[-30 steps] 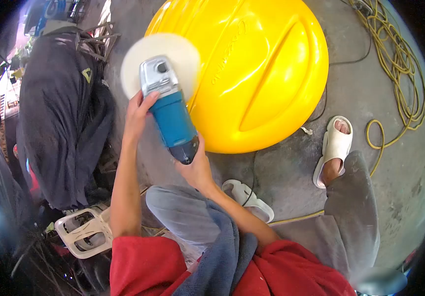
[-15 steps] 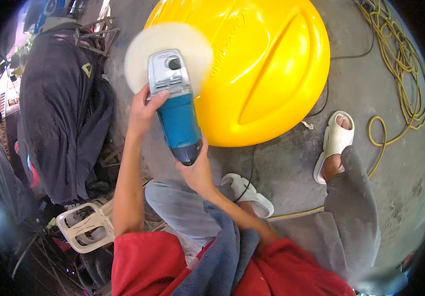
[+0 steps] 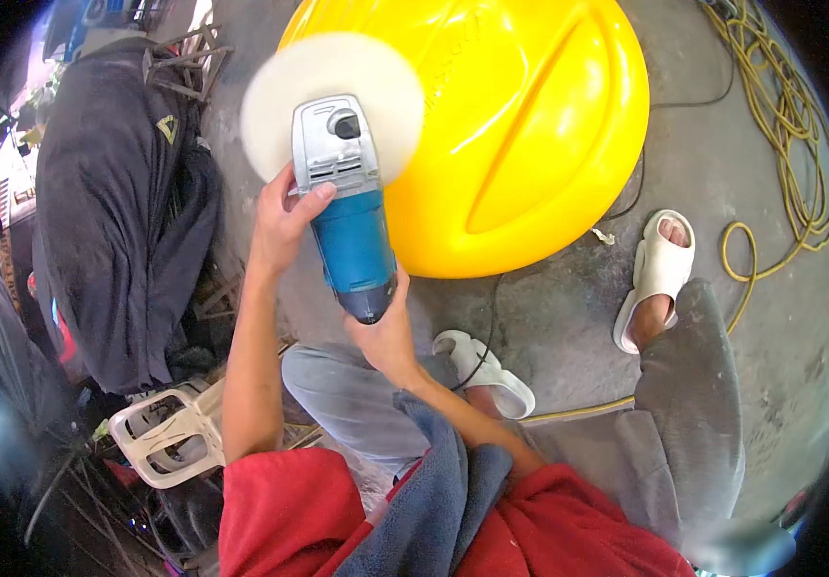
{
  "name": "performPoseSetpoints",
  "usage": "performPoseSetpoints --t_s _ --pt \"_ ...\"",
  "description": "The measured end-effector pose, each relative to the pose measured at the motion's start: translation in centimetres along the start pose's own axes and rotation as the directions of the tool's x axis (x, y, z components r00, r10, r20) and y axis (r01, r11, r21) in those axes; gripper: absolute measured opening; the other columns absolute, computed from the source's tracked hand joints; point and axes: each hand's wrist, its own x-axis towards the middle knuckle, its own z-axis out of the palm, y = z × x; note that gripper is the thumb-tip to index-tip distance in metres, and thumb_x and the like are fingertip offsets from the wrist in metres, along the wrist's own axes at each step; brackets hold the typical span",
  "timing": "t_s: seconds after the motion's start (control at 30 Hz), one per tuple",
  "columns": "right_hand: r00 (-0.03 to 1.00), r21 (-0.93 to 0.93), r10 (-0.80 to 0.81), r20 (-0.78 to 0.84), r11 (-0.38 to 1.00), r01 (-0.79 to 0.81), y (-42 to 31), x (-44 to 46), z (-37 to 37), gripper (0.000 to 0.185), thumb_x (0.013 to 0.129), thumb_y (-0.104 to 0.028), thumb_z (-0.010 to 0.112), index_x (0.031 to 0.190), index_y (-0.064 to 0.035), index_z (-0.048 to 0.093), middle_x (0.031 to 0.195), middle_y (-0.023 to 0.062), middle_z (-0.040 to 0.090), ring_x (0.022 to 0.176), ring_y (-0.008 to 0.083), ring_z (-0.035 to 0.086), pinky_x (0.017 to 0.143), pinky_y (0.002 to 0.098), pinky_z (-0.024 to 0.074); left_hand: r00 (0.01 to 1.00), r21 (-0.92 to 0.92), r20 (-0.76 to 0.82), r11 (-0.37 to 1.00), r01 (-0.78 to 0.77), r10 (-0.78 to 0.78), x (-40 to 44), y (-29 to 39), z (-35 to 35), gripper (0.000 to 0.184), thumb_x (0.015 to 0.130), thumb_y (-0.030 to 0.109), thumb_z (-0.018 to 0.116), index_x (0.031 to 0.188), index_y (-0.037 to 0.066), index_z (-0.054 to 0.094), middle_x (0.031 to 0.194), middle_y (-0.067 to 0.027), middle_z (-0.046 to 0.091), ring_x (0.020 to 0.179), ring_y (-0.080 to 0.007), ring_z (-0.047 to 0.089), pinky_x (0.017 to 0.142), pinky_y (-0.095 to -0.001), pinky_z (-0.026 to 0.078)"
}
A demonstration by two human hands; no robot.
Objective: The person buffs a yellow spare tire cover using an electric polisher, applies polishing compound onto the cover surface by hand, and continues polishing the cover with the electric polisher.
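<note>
A blue power tool (image 3: 355, 245) with a silver head and a dark end carries a round white pad (image 3: 261, 106), blurred as if spinning. My left hand (image 3: 285, 219) grips the tool beside its silver head, thumb on top. Around the dark rear end wraps my right hand (image 3: 388, 332). The pad overlaps the left edge of a large glossy yellow piece (image 3: 491, 144) with raised lettering and a curved groove; whether its underside touches the surface is hidden.
Dark cloth (image 3: 116, 212) covers something at the left, above a beige plastic stool (image 3: 169, 438). Coiled yellow hose (image 3: 780, 125) lies at the right. A dark cable (image 3: 493, 327) crosses the floor near my white sandals (image 3: 660, 269).
The tool and both hands have moved a little right, and the pad has shifted up and right over the yellow piece's edge. Both hands keep their hold.
</note>
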Motion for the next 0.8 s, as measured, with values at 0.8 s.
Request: performPoseSetpoints --t_s 0.8 --pt "0.981 -0.113 0.185 0.057 0.978 -0.177 -2.4 -3.5 -4.4 0.093 0.066 -0.005 0.073 0.145 -0.0051 0.023 0.123 0.0242 0.055 0.115 0.0342 0.057 0.096 0.0402 0.044 0.984 -0.152 -0.13 0.983 0.1 -0.12 -4.3 -0.2 2.0 0.052 0.085 0.03 0.071 0.12 -0.007 0.059 0.107 -0.0105 0.066 0.095 -0.0153 0.061 0.085 -0.0282 0.049"
